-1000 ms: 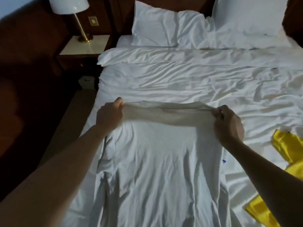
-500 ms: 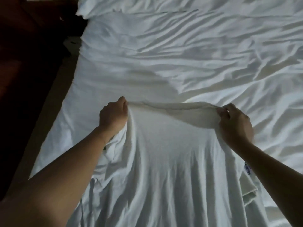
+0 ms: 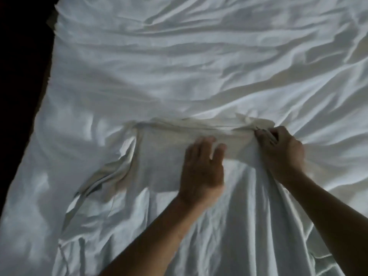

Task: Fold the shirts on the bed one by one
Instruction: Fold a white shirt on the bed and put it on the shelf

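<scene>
A white shirt point(image 3: 159, 160) lies spread on the white bed sheet point(image 3: 179, 66), its far edge bunched in a cream-coloured band across the middle of the view. My right hand point(image 3: 280, 152) pinches the right end of that far edge, fingers curled into the cloth. My left hand point(image 3: 201, 168) lies flat on the shirt just left of the right hand, fingers straight and slightly blurred. The shirt's left side is creased, with a fold or sleeve trailing down to the lower left. Both forearms cover part of the shirt's near half.
The bed's left edge point(image 3: 45, 80) runs down the left side, with dark floor point(image 3: 18, 76) beyond it. Rumpled white sheet fills the far half and the right side of the view.
My left hand has let go of the shirt's left corner and moved right onto the cloth, lying flat. The far edge now rests on the bed. The camera has tilted down and closer.
</scene>
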`<state>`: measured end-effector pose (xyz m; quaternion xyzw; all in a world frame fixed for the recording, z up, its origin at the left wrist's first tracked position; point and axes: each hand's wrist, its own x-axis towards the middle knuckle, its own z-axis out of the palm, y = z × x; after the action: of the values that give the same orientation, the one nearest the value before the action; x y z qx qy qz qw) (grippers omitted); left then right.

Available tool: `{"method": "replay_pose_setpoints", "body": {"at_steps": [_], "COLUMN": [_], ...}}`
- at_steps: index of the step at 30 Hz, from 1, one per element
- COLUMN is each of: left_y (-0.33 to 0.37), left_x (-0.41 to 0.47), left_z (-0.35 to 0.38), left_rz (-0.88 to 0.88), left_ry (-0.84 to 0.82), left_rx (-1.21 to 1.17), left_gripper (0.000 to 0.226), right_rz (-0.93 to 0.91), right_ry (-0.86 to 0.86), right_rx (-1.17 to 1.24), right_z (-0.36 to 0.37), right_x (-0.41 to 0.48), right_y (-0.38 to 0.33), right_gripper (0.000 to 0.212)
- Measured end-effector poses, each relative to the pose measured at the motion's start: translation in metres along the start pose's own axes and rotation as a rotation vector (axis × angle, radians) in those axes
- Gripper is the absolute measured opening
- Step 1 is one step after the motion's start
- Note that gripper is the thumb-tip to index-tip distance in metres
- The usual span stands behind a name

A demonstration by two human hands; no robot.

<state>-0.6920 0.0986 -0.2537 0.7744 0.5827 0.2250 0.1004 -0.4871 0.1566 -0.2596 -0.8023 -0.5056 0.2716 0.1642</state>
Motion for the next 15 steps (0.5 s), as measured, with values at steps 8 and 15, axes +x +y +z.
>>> {"method": "replay_pose_setpoints", "body": {"at_steps": [8, 15], "left_y": [0.049, 0.041], "left_x": [0.016, 0.010], "left_z": [0.075, 0.097], "left_rz": [0.030, 0.079], "left_ry": [-0.180, -0.216], "left_rx": [-0.030, 0.167], "left_gripper": [0.056, 0.060], "right_rz": [0.178, 0.172], "right_ry": [-0.400, -0.579], "right_rx": [0.518, 0.412], "right_z": [-0.055, -0.075], "right_x": [0.006, -0.030], "right_y": [0.043, 0.082], "right_gripper": [0.054, 0.019]}}
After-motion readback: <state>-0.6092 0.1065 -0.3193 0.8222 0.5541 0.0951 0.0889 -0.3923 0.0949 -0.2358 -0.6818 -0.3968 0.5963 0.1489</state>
